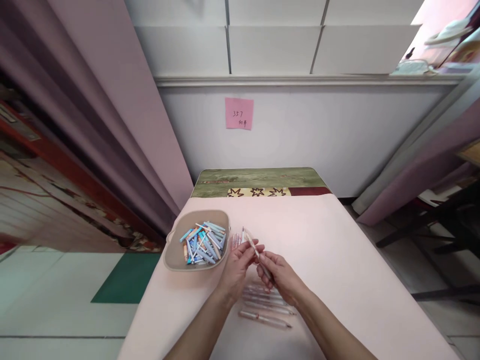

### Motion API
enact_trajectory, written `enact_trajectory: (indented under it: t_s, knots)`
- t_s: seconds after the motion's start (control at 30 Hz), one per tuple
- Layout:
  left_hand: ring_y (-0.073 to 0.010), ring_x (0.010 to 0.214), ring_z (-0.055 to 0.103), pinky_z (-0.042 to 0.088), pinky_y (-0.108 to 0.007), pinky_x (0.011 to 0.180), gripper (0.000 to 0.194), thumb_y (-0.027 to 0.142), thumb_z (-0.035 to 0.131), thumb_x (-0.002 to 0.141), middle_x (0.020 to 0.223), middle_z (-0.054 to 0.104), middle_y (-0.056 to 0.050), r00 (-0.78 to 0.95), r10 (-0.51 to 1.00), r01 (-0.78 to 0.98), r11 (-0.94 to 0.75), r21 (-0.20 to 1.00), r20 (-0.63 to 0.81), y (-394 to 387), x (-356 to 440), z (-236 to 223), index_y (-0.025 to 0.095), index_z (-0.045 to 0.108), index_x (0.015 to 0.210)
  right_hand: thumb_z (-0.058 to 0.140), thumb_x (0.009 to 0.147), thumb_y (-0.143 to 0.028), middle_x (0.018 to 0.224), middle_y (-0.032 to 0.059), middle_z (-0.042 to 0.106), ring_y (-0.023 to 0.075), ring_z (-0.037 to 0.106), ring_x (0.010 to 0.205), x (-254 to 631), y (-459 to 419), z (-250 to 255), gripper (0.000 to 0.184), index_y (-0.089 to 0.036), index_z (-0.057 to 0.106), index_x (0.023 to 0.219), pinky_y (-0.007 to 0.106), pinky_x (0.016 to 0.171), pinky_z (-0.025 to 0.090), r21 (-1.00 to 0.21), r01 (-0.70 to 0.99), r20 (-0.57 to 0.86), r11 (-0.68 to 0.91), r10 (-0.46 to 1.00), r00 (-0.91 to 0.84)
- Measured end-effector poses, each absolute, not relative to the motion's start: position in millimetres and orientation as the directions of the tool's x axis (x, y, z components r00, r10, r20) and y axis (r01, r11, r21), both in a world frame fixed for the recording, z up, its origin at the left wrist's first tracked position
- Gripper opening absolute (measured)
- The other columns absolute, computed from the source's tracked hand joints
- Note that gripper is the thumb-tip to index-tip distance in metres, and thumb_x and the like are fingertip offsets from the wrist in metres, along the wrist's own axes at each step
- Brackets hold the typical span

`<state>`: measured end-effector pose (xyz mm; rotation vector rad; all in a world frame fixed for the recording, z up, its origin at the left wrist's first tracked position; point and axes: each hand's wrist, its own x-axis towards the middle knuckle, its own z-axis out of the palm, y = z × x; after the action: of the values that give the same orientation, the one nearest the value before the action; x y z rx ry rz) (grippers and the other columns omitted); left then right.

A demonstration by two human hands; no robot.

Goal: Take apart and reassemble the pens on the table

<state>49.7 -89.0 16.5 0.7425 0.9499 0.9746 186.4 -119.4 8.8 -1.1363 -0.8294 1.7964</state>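
Observation:
Both my hands meet over the table, just right of a beige bin. A slim pen [267,273] slants between them, its lower part wrapped by the fingers of my right hand [282,274]. My left hand [238,262] pinches the upper part of it with thumb and fingers. Just beyond the left fingertips stands a thin, dark-tipped piece, too small to make out. Below the hands several clear pens lie side by side, the nearest clear pen [264,319] with its dark tip to the right. Some are partly hidden by my hands.
The beige bin [176,257] at the left holds many loose blue, grey and orange pen parts [204,242]. A pink cloth [318,240] covers the table, short of its green patterned far end [262,177]. Behind stands a white wall with a pink note [239,113].

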Motion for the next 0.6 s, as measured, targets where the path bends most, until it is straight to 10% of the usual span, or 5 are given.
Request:
enact_trajectory:
  t_s: [0.17,0.3,0.5,0.6]
  knots:
    - [-0.014,0.071,0.065,0.048,-0.024,0.066,0.03,0.027,0.082,0.06,0.076,0.071,-0.007,0.196,0.901,-0.506,0.431,0.747,-0.387,-69.1,52.8,10.3,0.012,0.068,0.082,0.064,0.073,-0.062,0.06,-0.0021,0.058,0.0059,0.045,0.044,188.8,-118.2,0.3,0.05,-0.015,0.064,0.088,0.018,0.042,0.032,-0.751,-0.351,-0.427,-0.56,0.817,-0.389]
    - [-0.0126,0.067,0.063,0.048,-0.025,0.069,0.025,0.023,0.082,0.058,0.07,0.069,-0.003,0.088,0.935,-0.517,0.337,0.787,-0.343,-64.1,57.2,13.1,0.012,0.065,0.073,0.084,0.055,-0.049,0.06,-0.0031,0.059,0.0081,0.052,0.051,192.0,-112.0,-5.7,0.045,-0.016,0.06,0.075,0.019,0.048,0.038,-0.865,-0.281,-0.389,-0.415,0.91,-0.145]
    - [-0.0118,0.072,0.064,0.048,-0.026,0.077,0.026,0.025,0.082,0.059,0.072,0.069,-0.002,0.038,0.946,-0.535,0.29,0.793,-0.321,-54.2,59.3,16.8,0.014,0.066,0.076,0.057,0.074,-0.069,0.052,-0.0034,0.053,0.0068,0.044,0.039,185.6,-104.0,-8.2,0.053,-0.016,0.058,0.074,0.019,0.04,0.031,-0.808,-0.321,-0.462,-0.494,0.869,-0.174]
    - [-0.0112,0.07,0.064,0.049,-0.025,0.075,0.026,0.024,0.082,0.059,0.072,0.069,-0.001,0.027,0.946,-0.548,0.285,0.787,-0.324,-51.3,56.5,16.1,0.014,0.066,0.076,0.076,0.063,-0.056,0.059,-0.0045,0.055,0.007,0.049,0.048,184.5,-104.2,-4.6,0.045,-0.017,0.056,0.075,0.018,0.045,0.036,-0.816,-0.395,-0.401,-0.423,0.905,-0.141]
